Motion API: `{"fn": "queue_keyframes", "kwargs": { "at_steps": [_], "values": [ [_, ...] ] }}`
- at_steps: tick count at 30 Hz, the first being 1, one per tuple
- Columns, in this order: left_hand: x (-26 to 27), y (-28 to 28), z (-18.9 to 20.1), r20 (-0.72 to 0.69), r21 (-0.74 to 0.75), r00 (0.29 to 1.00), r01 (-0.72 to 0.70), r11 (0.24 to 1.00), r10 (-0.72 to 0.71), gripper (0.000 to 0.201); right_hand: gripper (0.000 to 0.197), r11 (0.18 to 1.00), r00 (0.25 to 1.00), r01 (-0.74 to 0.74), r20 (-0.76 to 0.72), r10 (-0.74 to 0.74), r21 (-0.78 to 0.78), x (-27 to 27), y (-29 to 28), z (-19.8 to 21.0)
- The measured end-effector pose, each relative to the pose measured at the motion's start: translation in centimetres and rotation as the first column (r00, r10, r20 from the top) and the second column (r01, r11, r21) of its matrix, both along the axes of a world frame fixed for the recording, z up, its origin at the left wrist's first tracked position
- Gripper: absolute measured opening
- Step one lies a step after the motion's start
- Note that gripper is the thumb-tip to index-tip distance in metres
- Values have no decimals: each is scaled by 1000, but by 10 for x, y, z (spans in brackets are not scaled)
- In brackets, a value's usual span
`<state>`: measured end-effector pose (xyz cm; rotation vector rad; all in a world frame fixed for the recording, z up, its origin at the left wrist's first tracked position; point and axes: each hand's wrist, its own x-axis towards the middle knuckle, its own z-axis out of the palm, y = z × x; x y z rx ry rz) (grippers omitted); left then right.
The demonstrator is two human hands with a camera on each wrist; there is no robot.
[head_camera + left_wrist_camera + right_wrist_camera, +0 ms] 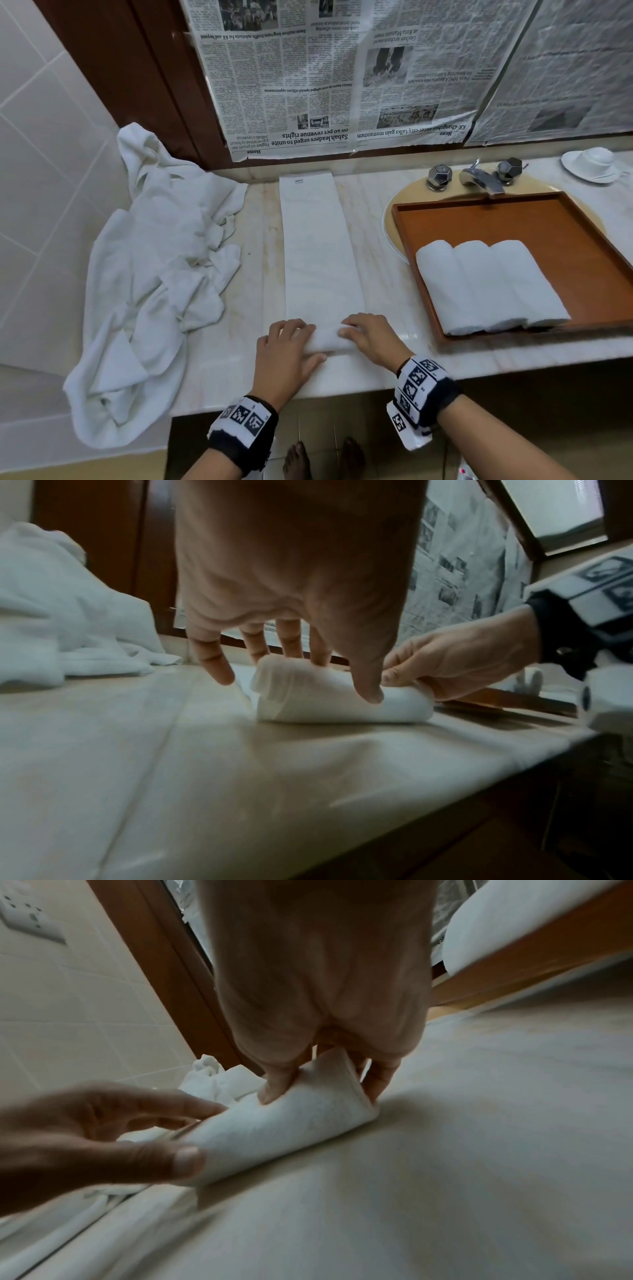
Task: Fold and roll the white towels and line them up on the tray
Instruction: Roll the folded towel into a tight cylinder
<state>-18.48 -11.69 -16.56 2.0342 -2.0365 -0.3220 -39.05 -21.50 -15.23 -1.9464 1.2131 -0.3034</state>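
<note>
A long white towel strip (318, 246) lies folded on the marble counter, running away from me. Its near end is wound into a short roll (329, 341) (325, 704) (274, 1131). My left hand (298, 342) (329, 674) grips the roll's left end, fingers behind it and thumb in front. My right hand (363, 334) (325, 1085) pinches the right end in the same way. A wooden tray (479, 200) at the right holds three rolled white towels (489, 284) side by side along its near left edge.
A heap of loose white towels (154, 274) covers the counter's left end against the tiled wall. The tray sits over a sink with a chrome faucet (479, 178). A cup on a saucer (591, 164) stands far right. Newspaper (325, 85) covers the back wall.
</note>
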Motion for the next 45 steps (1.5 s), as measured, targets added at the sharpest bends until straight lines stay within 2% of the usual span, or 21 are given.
{"fn": "queue_keyframes", "kwargs": {
  "at_steps": [3, 5, 7, 10, 12, 15, 18, 19, 21, 23, 25, 27, 28, 29, 30, 32, 34, 36, 39, 43, 45],
  "values": [
    [2, 0, -5, -32, 14, 999, 22, 1000, -22, 59, 26, 999, 1000, 20, -14, -19, 38, 2, 9, 1],
    [6, -2, -4, -100, 114, 995, 42, 993, -30, 70, 21, 988, 987, -31, -163, 6, -152, 3, 18, -3],
    [10, -5, -3, -126, 166, 991, 57, 985, -36, 82, 18, 906, 945, -122, -325, -19, -406, 4, 27, -4],
    [12, -12, -3, -252, 228, 968, 39, 973, 21, 92, 23, 813, 929, -255, -366, 55, -524, 5, 41, -6],
    [14, -16, -5, -324, 259, 944, 24, 965, 64, 78, 40, 830, 907, -301, -410, 97, -470, 5, 44, -7],
    [14, -17, -5, -409, 243, 906, -7, 970, 108, 64, 46, 872, 877, -332, -459, 146, -358, 6, 37, -7],
    [12, -7, -3, -319, 57, 948, -1, 998, 19, 54, 72, 943, 896, -295, -386, 218, -153, 8, 18, 3],
    [9, -3, -4, -265, -13, 964, 17, 1000, -19, 50, 72, 962, 907, -259, -364, 212, -85, 9, 13, 8],
    [5, 3, -6, -228, -71, 973, 10, 997, -26, 49, 55, 970, 908, -243, -355, 220, -22, 13, 6, 12],
    [4, 3, -6, -242, -52, 970, -24, 998, 11, 44, 43, 969, 909, -245, -342, 238, 23, 14, 3, 13],
    [8, -3, -1, -273, 27, 961, -38, 999, 44, 41, 43, 976, 937, -198, -277, 215, 88, 11, 3, 13],
    [14, -13, 7, -296, 121, 954, -6, 993, 42, 42, 45, 989, 965, -139, -217, 145, 43, 5, 10, 11],
    [18, -19, 11, -312, 163, 949, 9, 987, 43, 40, 43, 984, 963, -144, -244, 114, -109, 3, 14, 9],
    [21, -23, 14, -342, 202, 938, 16, 979, 56, 39, 42, 948, 942, -184, -322, 94, -260, 2, 20, 8],
    [23, -25, 17, -381, 234, 921, 13, 972, 79, 38, 42, 913, 910, -240, -404, 94, -329, 3, 27, 6],
    [26, -28, 19, -442, 279, 885, -22, 960, 149, 40, 49, 878, 867, -310, -488, 104, -364, 7, 39, 2],
    [27, -28, 21, -437, 292, 882, -46, 955, 176, 41, 58, 867, 851, -339, -513, 116, -366, 9, 42, -4],
    [27, -27, 20, -427, 276, 883, -77, 958, 194, 41, 48, 869, 860, -336, -495, 125, -363, 9, 32, -6],
    [22, -22, 19, -402, 166, 900, -106, 980, 166, 45, 41, 909, 867, -329, -464, 183, -256, 13, 14, 5],
    [12, -15, 12, -297, 95, 955, 43, 995, -13, 51, 43, 953, 863, -282, -464, 202, -111, 17, 3, 14],
    [13, -15, 9, -299, 129, 954, 51, 990, -10, 51, 46, 969, 874, -248, -435, 215, -19, 15, 4, 16]
  ]
}}
